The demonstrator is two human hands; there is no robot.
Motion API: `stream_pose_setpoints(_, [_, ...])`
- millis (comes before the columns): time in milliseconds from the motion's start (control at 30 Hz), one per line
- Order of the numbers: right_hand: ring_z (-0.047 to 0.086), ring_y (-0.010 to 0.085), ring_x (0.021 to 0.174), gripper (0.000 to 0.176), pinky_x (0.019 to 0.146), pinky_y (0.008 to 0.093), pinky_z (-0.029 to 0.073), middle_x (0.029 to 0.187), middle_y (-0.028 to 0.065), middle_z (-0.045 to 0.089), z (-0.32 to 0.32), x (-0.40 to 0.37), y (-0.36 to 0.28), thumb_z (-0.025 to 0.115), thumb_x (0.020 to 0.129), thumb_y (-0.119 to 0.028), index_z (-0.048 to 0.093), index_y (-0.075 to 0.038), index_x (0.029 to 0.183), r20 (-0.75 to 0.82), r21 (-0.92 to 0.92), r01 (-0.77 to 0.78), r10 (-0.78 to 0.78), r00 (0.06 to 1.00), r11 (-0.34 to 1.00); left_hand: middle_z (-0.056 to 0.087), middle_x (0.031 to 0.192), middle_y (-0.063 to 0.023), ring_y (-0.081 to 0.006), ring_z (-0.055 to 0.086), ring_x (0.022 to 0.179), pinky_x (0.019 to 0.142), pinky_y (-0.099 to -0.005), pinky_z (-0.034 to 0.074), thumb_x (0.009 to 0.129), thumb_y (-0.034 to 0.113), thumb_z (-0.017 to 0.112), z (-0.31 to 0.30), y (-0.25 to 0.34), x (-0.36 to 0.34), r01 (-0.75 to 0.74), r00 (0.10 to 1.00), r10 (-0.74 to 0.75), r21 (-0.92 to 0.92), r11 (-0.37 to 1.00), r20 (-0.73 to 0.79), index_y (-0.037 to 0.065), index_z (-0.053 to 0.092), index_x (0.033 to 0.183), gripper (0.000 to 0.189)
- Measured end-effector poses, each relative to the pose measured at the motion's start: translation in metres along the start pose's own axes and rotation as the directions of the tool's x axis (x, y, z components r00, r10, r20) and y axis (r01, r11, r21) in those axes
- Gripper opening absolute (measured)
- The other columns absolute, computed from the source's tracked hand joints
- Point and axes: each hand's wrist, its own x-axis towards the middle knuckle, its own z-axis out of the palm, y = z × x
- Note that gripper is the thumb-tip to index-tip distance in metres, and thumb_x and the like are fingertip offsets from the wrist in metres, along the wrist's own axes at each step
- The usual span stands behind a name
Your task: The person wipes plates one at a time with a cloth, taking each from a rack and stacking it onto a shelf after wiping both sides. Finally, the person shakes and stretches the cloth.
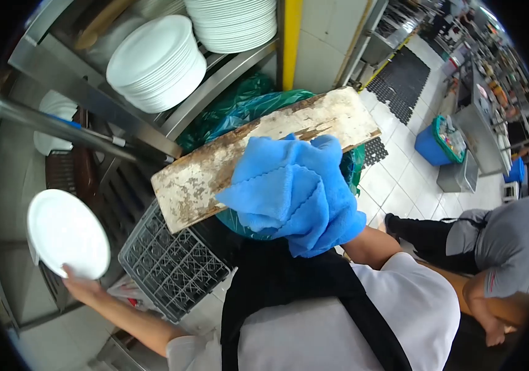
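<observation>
My left hand point(81, 285) grips a white oval plate point(68, 234) by its lower rim, with the thumb on the upper face and the other fingers hidden behind. The plate is held out to the left, near a metal rack. A blue cloth point(295, 191) is bunched over my right hand, hiding its fingers; only the forearm shows below. Behind the cloth lies a worn wooden board point(199, 179) with flaking white paint. One stack of white plates point(153, 65) sits on the shelf above, with another plate stack point(233, 25) beside it.
A grey dish crate point(175, 263) stands between my arms. Green plastic bags point(240, 105) bulge behind the board. Metal rack bars point(79, 133) cross at upper left. To the right, another person point(499, 247) is near a blue bin point(437, 142) on the tiled floor.
</observation>
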Motion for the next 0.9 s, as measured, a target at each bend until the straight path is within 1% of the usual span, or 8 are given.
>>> stream_pose_setpoints(200, [0.056, 0.0243, 0.09, 0.027, 0.087, 0.0327, 0.043, 0.093, 0.0103, 0.059, 0.008, 0.019, 0.007, 0.066, 0.07, -0.011, 0.062, -0.001, 0.094, 0.087, -0.033, 0.056, -0.053, 0.995, 0.998, 0.059, 0.111, -0.0182, -0.028, 0.061, 0.096, 0.084, -0.0388, 0.051, 0.089, 0.021, 0.057, 0.061, -0.04, -0.175, 0.458, 0.872, -0.416, -0.131, 0.879, 0.257, -0.006, 0.046, 0.123, 0.045])
stream_pose_setpoints(567, [0.054, 0.0257, 0.092, 0.032, 0.09, 0.035, 0.041, 0.095, 0.0107, 0.058, -0.021, 0.032, 0.015, 0.066, 0.068, -0.013, 0.061, 0.0, 0.096, 0.262, -0.071, 0.212, -0.187, 0.947, 0.975, 0.045, 0.132, -0.0225, -0.0352, 0.048, 0.119, 0.101, -0.044, 0.039, 0.092, 0.04, 0.041, 0.131, -0.017, -0.272, 0.781, 0.545, -0.31, -0.336, 0.527, 0.779, -0.005, 0.032, 0.136, 0.063])
stream_pose_setpoints(600, [0.052, 0.0253, 0.093, 0.037, 0.091, 0.0345, 0.041, 0.099, 0.011, 0.056, -0.015, 0.024, 0.035, 0.065, 0.069, -0.012, 0.056, -0.001, 0.103, 0.29, -0.515, 0.327, -0.198, 0.936, 0.792, 0.044, 0.133, -0.0221, -0.0349, 0.047, 0.12, 0.101, -0.0439, 0.038, 0.092, 0.04, 0.041, 0.14, -0.013, -0.276, 0.795, 0.531, -0.21, -0.396, 0.459, 0.821, -0.005, 0.031, 0.136, 0.063])
stream_pose_setpoints(667, [0.05, 0.0243, 0.096, 0.048, 0.092, 0.0334, 0.039, 0.107, 0.0116, 0.051, -0.004, 0.017, 0.06, 0.063, 0.073, -0.011, 0.047, -0.003, 0.118, 0.346, -0.938, 0.34, -0.167, 0.923, -0.067, 0.042, 0.136, -0.0215, -0.0347, 0.045, 0.122, 0.102, -0.0446, 0.037, 0.092, 0.039, 0.042, 0.153, -0.012, -0.28, 0.772, 0.534, -0.188, -0.384, 0.506, 0.824, -0.004, 0.029, 0.138, 0.064])
stream_pose_setpoints(700, [0.05, 0.0243, 0.096, 0.048, 0.092, 0.0334, 0.039, 0.107, 0.0116, 0.051, -0.004, 0.017, 0.063, 0.063, 0.073, -0.011, 0.047, -0.003, 0.118, 0.342, -0.94, 0.335, -0.169, 0.924, -0.073, 0.04, 0.136, -0.0216, -0.0344, 0.044, 0.123, 0.103, -0.0444, 0.036, 0.092, 0.039, 0.042, 0.158, -0.011, -0.282, 0.768, 0.52, -0.168, -0.372, 0.521, 0.837, -0.004, 0.027, 0.138, 0.065])
stream_pose_setpoints(733, [0.049, 0.0243, 0.1, 0.046, 0.093, 0.0342, 0.039, 0.11, 0.012, 0.051, -0.004, 0.021, 0.062, 0.061, 0.076, -0.012, 0.046, -0.003, 0.119, 0.131, -0.776, 0.188, -0.137, 0.982, 0.602, 0.039, 0.137, -0.0217, -0.0341, 0.042, 0.124, 0.104, -0.0441, 0.035, 0.092, 0.038, 0.043, 0.163, -0.01, -0.283, 0.763, 0.506, -0.147, -0.361, 0.536, 0.85, -0.004, 0.025, 0.139, 0.066])
stream_pose_setpoints(767, [0.048, 0.0243, 0.104, 0.044, 0.094, 0.0351, 0.038, 0.113, 0.0123, 0.05, -0.003, 0.024, 0.061, 0.06, 0.079, -0.014, 0.046, -0.003, 0.12, -0.013, -0.214, -0.028, 0.026, 1.0, 0.976, 0.039, 0.137, -0.021, -0.0334, 0.042, 0.125, 0.105, -0.0435, 0.034, 0.092, 0.037, 0.042, 0.168, -0.007, -0.284, 0.765, 0.5, -0.104, -0.382, 0.518, 0.86, -0.004, 0.025, 0.139, 0.065])
stream_pose_setpoints(900, [0.046, 0.0258, 0.111, 0.041, 0.096, 0.0378, 0.037, 0.118, 0.0145, 0.048, 0.037, -0.005, 0.049, 0.058, 0.085, -0.018, 0.046, -0.004, 0.121, -0.037, -0.053, -0.1, 0.098, 0.994, 0.994, 0.039, 0.137, -0.0204, -0.0321, 0.042, 0.125, 0.105, -0.0425, 0.033, 0.094, 0.037, 0.04, 0.184, -0.001, -0.281, 0.775, 0.473, -0.065, -0.379, 0.506, 0.879, -0.004, 0.026, 0.139, 0.062])
